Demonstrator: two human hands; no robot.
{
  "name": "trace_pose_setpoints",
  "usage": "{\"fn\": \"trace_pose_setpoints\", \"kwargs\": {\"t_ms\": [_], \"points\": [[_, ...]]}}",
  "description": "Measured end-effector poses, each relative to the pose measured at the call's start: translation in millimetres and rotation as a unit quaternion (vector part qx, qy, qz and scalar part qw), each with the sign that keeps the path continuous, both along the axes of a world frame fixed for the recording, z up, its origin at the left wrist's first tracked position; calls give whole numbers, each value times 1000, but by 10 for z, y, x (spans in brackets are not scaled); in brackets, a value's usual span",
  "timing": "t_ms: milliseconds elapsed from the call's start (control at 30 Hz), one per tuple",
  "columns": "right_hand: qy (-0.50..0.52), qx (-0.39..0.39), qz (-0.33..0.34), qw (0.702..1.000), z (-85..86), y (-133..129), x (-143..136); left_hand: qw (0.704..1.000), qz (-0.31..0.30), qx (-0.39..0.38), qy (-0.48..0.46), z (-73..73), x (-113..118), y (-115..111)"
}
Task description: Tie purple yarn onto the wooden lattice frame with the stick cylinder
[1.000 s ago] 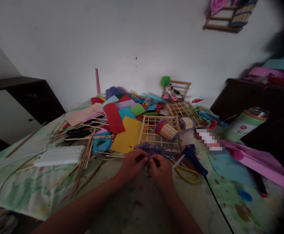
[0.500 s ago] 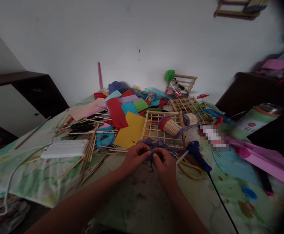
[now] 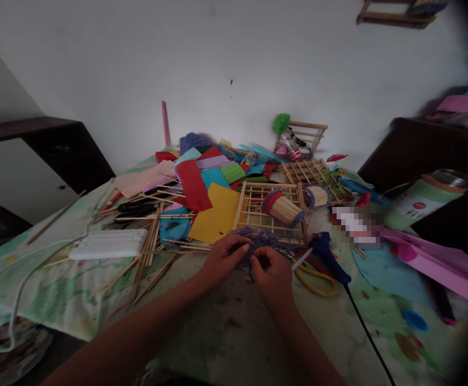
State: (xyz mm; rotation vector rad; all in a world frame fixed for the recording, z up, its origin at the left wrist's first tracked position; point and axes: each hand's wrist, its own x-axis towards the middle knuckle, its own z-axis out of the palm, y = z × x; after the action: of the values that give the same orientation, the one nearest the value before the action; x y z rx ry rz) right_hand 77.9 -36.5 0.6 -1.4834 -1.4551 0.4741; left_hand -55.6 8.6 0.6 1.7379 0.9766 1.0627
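Observation:
Near the front middle of the table, my left hand (image 3: 224, 260) is closed in a pinch, thumb against fingers. Just to its right, my right hand (image 3: 272, 271) is pinched too, with a short dark strand hanging by its fingertips. What the fingertips hold is too small to make out. Purple cord (image 3: 258, 236) lies in a tangle just behind both hands. Beyond it a stick lattice (image 3: 251, 205) carries a small stick basket (image 3: 282, 208) with a red and purple rim. To the right of my right hand lies a blue glue gun (image 3: 328, 257).
Coloured paper (image 3: 217, 214) and loose sticks (image 3: 150, 236) lie left of centre, beside a white power strip (image 3: 107, 244). Yellow-handled scissors (image 3: 318, 284) lie beside the glue gun, whose black cable runs toward the front edge. A green bottle (image 3: 422, 201) stands at the right.
The two hands have moved slightly apart at the fingertips. The whole view has shifted a little.

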Motion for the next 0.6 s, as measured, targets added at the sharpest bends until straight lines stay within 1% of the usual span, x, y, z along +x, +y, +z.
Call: {"fn": "trace_pose_setpoints", "kwargs": {"t_ms": [67, 167, 300, 433, 600], "points": [[-1, -4, 1, 1000, -6, 0, -1, 1000, 0, 8, 21, 1, 6, 10], [3, -7, -1, 1000, -20, 6, 6, 998, -21, 27, 46, 3, 11, 26], [2, -21, 3, 1000, -27, 12, 21, 994, -23, 53, 89, 29, -12, 55], [4, -24, -8, 1000, 0, -1, 12, 984, -39, 105, 141, 46, -49, 87], [32, -14, -4, 999, 40, -23, -17, 970, -48, 148, 188, 4, -48, 68]]}}
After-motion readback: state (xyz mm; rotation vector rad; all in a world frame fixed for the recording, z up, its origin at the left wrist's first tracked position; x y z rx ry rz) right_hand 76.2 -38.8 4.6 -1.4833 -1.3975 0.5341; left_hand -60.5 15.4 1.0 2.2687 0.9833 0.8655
